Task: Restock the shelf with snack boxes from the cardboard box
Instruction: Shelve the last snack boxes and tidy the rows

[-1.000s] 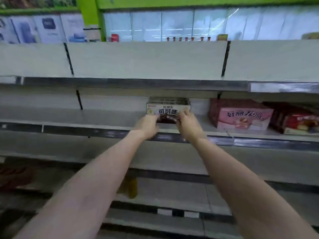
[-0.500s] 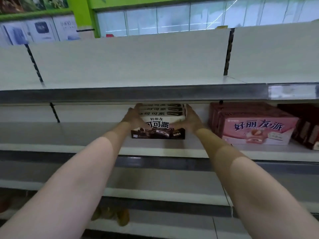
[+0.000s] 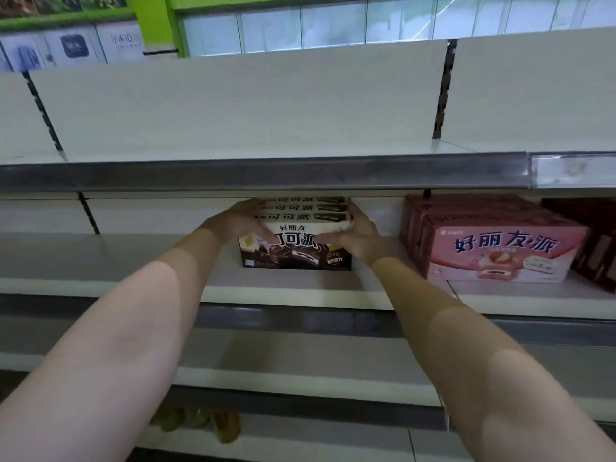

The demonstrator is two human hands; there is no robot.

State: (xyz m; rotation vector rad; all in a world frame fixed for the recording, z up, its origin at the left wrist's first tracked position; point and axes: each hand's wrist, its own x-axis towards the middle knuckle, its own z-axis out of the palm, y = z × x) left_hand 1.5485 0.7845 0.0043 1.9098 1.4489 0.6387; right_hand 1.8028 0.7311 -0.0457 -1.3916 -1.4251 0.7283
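A row of cream-and-brown chocolate pie snack boxes [image 3: 296,255] stands on the middle shelf [image 3: 286,290], front box facing me, several more lined up behind it. My left hand [image 3: 241,221] grips the row's left side, with the thumb across the front face. At the right side my right hand [image 3: 355,233] holds the row the same way, thumb on the front. The cardboard box is out of sight.
Pink snack boxes [image 3: 496,248] stand on the same shelf to the right, with dark red boxes [image 3: 596,251] beyond them. The shelf above [image 3: 266,173] overhangs the hands closely. Lower shelves run beneath my arms. Yellowish items [image 3: 200,423] lie at the bottom.
Both hands went from the front of the box to its sides and pushed the row of boxes back onto the shelf. The view has moved closer.
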